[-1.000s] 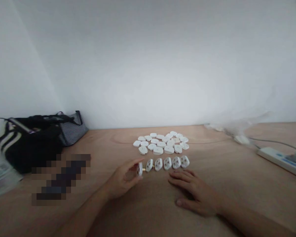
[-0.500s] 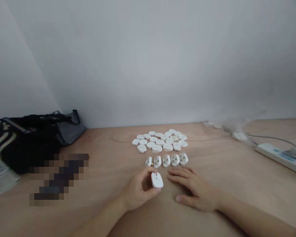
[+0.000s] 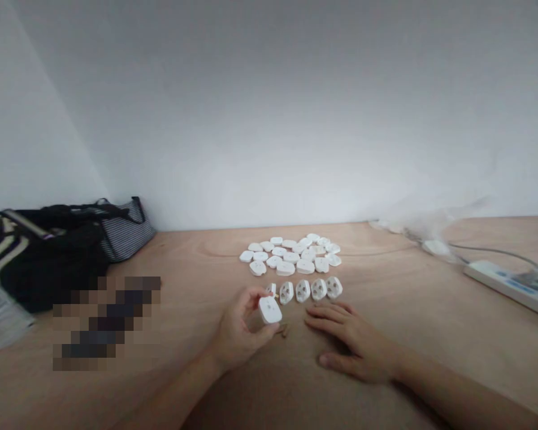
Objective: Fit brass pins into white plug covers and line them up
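My left hand point(image 3: 240, 325) pinches a white plug body point(image 3: 269, 310) between thumb and fingers, held just above the wooden table point(image 3: 197, 280). Small brass pins point(image 3: 283, 329) lie on the table right beneath it. My right hand point(image 3: 356, 346) rests flat on the table, fingers stretched toward the left hand, holding nothing. Just beyond both hands stands a short row of white plug bodies point(image 3: 311, 289) with holes facing me. Behind the row lies a heap of several white plug covers point(image 3: 291, 255).
A black and striped bag point(image 3: 58, 251) sits at the left, with a blurred dark object point(image 3: 103, 322) in front of it. A white power strip point(image 3: 511, 283) with its cable lies at the right, beside crumpled clear plastic point(image 3: 430, 230). A white wall stands behind the table.
My left hand took the leftmost plug from the row, drew it toward me and turned its face up. Brass pins now lie under it. My right hand stayed still.
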A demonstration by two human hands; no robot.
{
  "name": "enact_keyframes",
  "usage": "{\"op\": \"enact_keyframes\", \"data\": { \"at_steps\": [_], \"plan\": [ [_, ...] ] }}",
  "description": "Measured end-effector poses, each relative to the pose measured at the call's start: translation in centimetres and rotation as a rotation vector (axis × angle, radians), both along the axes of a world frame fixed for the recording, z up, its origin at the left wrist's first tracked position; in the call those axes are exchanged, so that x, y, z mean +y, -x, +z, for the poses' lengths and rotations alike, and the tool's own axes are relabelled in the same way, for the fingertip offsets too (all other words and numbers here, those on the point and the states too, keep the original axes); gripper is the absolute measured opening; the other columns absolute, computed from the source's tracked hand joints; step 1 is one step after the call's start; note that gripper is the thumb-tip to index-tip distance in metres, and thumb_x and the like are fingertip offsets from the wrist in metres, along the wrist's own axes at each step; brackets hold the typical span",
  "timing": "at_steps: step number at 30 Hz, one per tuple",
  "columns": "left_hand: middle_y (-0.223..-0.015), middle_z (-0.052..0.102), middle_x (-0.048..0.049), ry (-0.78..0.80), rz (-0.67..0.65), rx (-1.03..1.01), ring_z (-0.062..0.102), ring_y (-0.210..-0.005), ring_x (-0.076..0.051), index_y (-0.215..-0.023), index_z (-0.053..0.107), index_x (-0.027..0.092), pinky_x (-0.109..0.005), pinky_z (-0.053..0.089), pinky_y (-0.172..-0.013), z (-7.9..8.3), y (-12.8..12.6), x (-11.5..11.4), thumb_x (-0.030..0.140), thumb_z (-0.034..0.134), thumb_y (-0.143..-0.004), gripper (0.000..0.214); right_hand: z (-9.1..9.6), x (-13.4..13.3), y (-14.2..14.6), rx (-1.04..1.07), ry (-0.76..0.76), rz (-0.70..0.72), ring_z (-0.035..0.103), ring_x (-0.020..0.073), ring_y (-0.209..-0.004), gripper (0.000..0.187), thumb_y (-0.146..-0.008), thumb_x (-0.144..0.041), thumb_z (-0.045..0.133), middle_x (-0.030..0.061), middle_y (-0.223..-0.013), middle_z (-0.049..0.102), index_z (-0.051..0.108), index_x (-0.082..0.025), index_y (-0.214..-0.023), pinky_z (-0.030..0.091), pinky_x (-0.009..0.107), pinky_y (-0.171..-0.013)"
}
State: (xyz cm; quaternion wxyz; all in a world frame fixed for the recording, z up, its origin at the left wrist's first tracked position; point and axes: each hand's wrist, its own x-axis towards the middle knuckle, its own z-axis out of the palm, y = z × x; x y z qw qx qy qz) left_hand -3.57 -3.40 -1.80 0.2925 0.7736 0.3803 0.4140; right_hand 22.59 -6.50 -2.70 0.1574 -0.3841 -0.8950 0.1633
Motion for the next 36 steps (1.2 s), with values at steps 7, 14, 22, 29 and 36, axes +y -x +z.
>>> {"op": "enact_keyframes", "data": {
  "at_steps": [7, 14, 22, 29, 36],
  "plan": [
    [-0.102, 0.062, -0.0080, 0.032, 0.156, 0.117, 0.060, -0.096, -0.022, -0.106, 0.049, 0.016, -0.038, 0.047, -0.088, 0.6, 4.2, 2.8, 0.023, 0.067, -0.068, 0.043, -0.2, 0.0, 0.0, 0.001, -0.012, 0.005, 0.037, 0.0280, -0.128, 0.062, -0.083, -0.053, 0.051, 0.0104, -0.140, 0.041, 0.039, -0.025, -0.137, 0.022, 0.051, -0.106],
    [-0.099, 0.069, -0.0053, 0.187, 0.065, 0.330, 0.063, -0.092, -0.026, -0.106, 0.062, 0.016, -0.036, 0.049, -0.083, 0.4, 5.3, 4.0, 0.030, 0.072, -0.065, 0.044, -0.1, -0.1, 0.0, 0.001, -0.006, -0.002, 0.037, 0.0281, -0.128, 0.062, -0.082, -0.052, 0.053, 0.0098, -0.140, 0.041, 0.039, -0.025, -0.136, 0.021, 0.051, -0.107],
    [-0.129, 0.054, -0.0110, -0.087, 0.094, 0.389, 0.048, -0.119, -0.030, -0.121, 0.056, 0.020, -0.044, 0.034, -0.102, 0.0, 4.6, 4.3, 0.036, 0.073, -0.067, 0.059, 0.0, -0.1, 0.0, 0.016, -0.018, 0.007, 0.038, 0.0284, -0.127, 0.061, -0.083, -0.052, 0.053, 0.0100, -0.140, 0.042, 0.039, -0.025, -0.136, 0.022, 0.050, -0.107],
    [-0.137, 0.047, -0.0078, -0.148, -0.123, 0.536, 0.040, -0.127, -0.027, -0.130, 0.048, 0.024, -0.042, 0.028, -0.107, 1.7, 1.6, 5.4, 0.037, 0.067, -0.075, 0.059, 0.2, -0.2, 0.1, -0.012, -0.013, -0.002, 0.037, 0.0287, -0.127, 0.062, -0.082, -0.053, 0.052, 0.0098, -0.140, 0.042, 0.039, -0.025, -0.136, 0.023, 0.050, -0.106],
    [-0.125, 0.059, -0.0069, -0.073, -0.039, 0.398, 0.052, -0.114, -0.027, -0.121, 0.056, 0.022, -0.039, 0.037, -0.100, 2.1, 1.0, 4.2, 0.028, 0.066, -0.074, 0.048, 0.3, -0.2, 0.0, -0.006, -0.016, 0.002, 0.038, 0.0280, -0.127, 0.061, -0.082, -0.051, 0.053, 0.0098, -0.140, 0.042, 0.041, -0.024, -0.136, 0.023, 0.050, -0.106]
  ]
}}
